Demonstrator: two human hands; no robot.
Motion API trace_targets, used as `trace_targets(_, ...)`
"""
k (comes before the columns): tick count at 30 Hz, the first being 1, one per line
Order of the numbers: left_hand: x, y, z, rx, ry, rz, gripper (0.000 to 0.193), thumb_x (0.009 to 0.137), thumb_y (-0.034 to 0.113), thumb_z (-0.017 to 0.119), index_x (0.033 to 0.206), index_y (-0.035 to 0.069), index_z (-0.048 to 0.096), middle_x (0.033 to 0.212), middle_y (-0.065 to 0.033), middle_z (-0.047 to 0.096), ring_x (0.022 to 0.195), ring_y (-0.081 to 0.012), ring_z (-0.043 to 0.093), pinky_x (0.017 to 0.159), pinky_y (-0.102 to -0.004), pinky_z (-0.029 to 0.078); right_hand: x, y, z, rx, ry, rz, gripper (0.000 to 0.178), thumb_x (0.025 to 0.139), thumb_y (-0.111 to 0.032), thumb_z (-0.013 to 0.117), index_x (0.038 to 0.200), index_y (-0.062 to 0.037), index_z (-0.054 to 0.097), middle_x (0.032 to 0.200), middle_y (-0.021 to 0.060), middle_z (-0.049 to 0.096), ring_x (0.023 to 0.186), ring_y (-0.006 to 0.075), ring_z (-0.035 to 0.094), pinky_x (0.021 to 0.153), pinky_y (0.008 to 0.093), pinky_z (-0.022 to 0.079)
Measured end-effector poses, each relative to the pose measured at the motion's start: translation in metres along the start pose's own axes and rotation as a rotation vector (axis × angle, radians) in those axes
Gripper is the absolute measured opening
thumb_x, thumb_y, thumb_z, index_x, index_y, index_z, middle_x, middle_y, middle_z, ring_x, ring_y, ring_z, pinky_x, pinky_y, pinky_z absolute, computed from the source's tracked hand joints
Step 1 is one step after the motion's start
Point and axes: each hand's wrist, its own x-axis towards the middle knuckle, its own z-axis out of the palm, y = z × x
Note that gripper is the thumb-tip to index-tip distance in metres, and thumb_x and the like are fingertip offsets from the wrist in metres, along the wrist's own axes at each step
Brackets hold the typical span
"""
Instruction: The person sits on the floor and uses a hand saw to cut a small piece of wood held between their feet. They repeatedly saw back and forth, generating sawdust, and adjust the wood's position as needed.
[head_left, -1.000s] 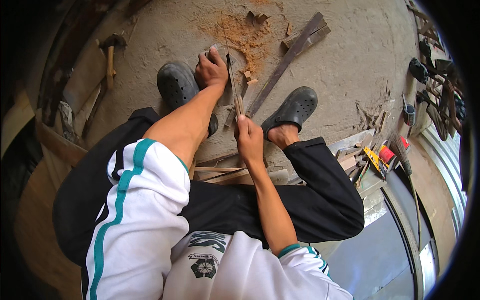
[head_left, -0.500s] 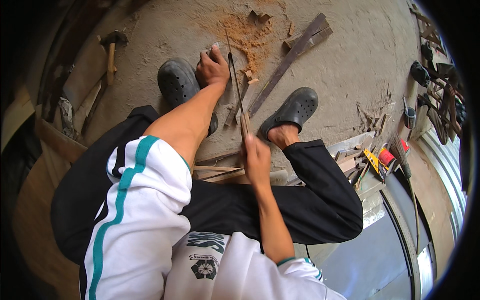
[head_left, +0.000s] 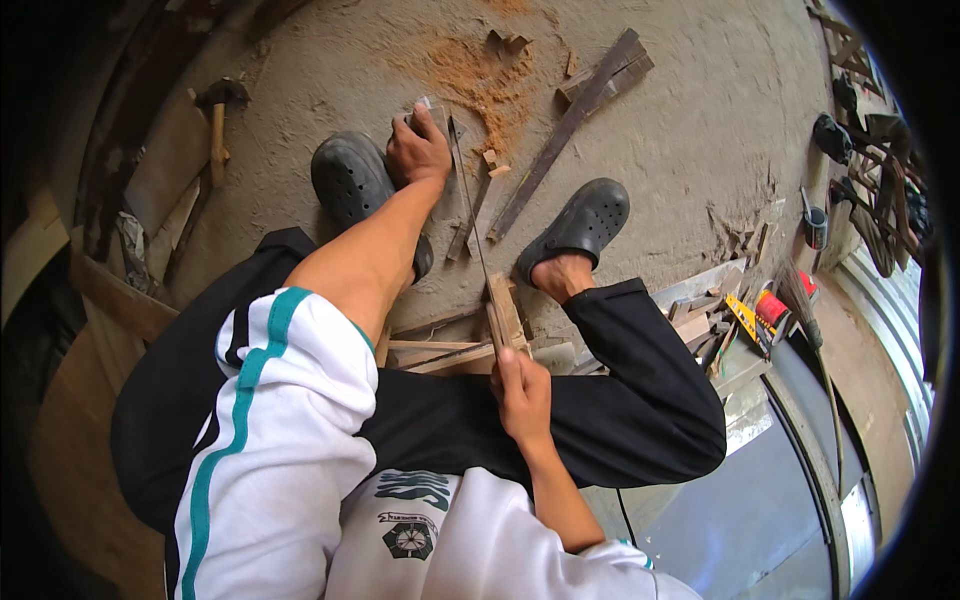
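Note:
My right hand (head_left: 523, 398) is closed round the wooden grip of a handsaw (head_left: 467, 195), close to my body. Its thin blade points away from me, and the far end lies beside my left hand (head_left: 420, 150). The left fingers press down on a small piece of wood (head_left: 431, 104), mostly hidden under the hand, next to my left shoe (head_left: 352, 178). Orange sawdust (head_left: 480, 85) is spread on the ground just beyond the blade.
A long dark wooden strip (head_left: 570, 130) lies right of the sawdust, before my right shoe (head_left: 580, 225). Shorter offcuts (head_left: 487, 205) lie between my feet. A hammer (head_left: 218, 130) is at the left. Wood scraps, a yellow tool (head_left: 745, 318) and a broom (head_left: 805, 300) are at the right.
My right hand has drawn back toward my body, pulling the saw with it, so more of the wooden part shows. My left hand stays on the wood piece.

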Motion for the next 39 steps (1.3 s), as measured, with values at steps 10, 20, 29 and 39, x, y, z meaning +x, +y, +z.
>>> trace_targets(10,-0.001,0.004,-0.004,0.032,-0.090,-0.062,0.055,0.096,0.053,0.041,0.095,0.000,0.058,0.090,-0.0293,0.066,0.088,-0.0487,0.062,0.076,-0.0552,0.047,0.048,0.007,0.020,0.005,0.035,-0.071,0.044,0.102,-0.030,0.048,0.072,0.0026,0.056,0.055,0.0093,0.047,0.053,0.0151,0.046,0.052,0.0361,0.035)
trace_targets(20,0.003,0.011,-0.002,0.005,-0.005,-0.009,0.049,0.096,0.049,0.045,0.094,0.002,0.059,0.085,-0.0269,0.066,0.084,-0.0471,0.063,0.073,-0.0536,0.048,0.091,-0.002,0.023,0.045,0.006,-0.099,0.046,0.102,-0.031,0.046,0.072,0.0025,0.054,0.056,0.0092,0.047,0.053,0.0181,0.043,0.053,0.0362,0.035)
trace_targets(29,-0.001,0.016,-0.002,0.009,-0.068,-0.039,0.051,0.096,0.050,0.045,0.094,0.001,0.059,0.087,-0.0280,0.066,0.083,-0.0482,0.063,0.072,-0.0541,0.048,0.096,-0.003,0.034,0.005,0.089,-0.193,0.047,0.103,-0.031,0.046,0.068,0.0003,0.050,0.055,0.0041,0.044,0.050,0.0124,0.039,0.048,0.0323,0.031)
trace_targets(39,0.002,0.006,-0.005,0.015,-0.060,-0.055,0.049,0.096,0.050,0.045,0.095,0.002,0.058,0.088,-0.0271,0.066,0.084,-0.0476,0.063,0.073,-0.0544,0.048,0.038,0.015,0.019,0.014,0.068,-0.119,0.047,0.102,-0.031,0.047,0.068,0.0010,0.051,0.054,0.0044,0.045,0.052,0.0117,0.041,0.050,0.0325,0.033)
